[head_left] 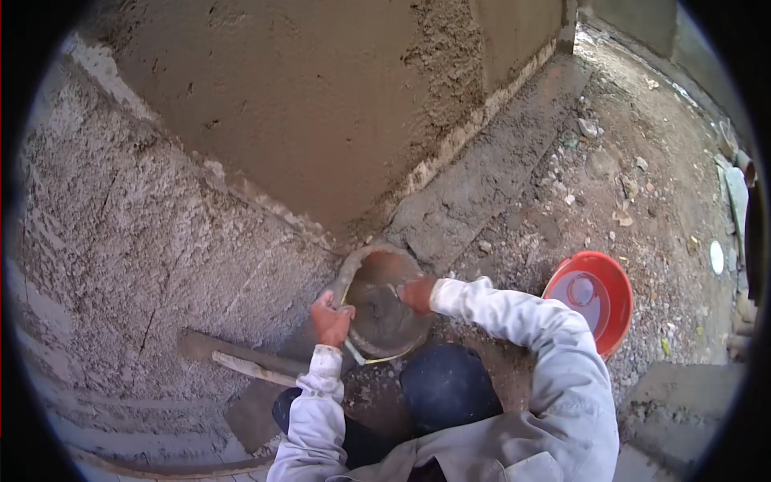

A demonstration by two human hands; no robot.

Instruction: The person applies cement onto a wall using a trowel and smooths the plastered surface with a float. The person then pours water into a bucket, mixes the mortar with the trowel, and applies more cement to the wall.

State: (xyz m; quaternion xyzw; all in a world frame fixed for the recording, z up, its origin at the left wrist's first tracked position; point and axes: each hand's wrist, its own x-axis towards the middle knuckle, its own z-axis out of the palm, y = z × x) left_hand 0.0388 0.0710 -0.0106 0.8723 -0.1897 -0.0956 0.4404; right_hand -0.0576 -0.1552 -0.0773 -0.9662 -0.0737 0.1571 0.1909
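A round, mortar-smeared bucket (350, 269) stands on the ground at the foot of the wall, with wet grey mortar (384, 317) inside. My left hand (331, 319) is closed on its left rim, thumb up. A yellowish-white strip runs along the rim beside that hand and round the near side. Over the right part of the bucket's opening, my right hand (418, 295) is closed, knuckles towards the mortar. A small pale bit shows by its fingers, but what it grips is hidden.
A red basin (618, 299) with whitish liquid stands to the right on gravelly ground. Ahead rises a wall (305, 96) coated in brown plaster. A long wooden piece (253, 369) lies left of my left forearm. My dark-clad knee (450, 386) is close to the bucket.
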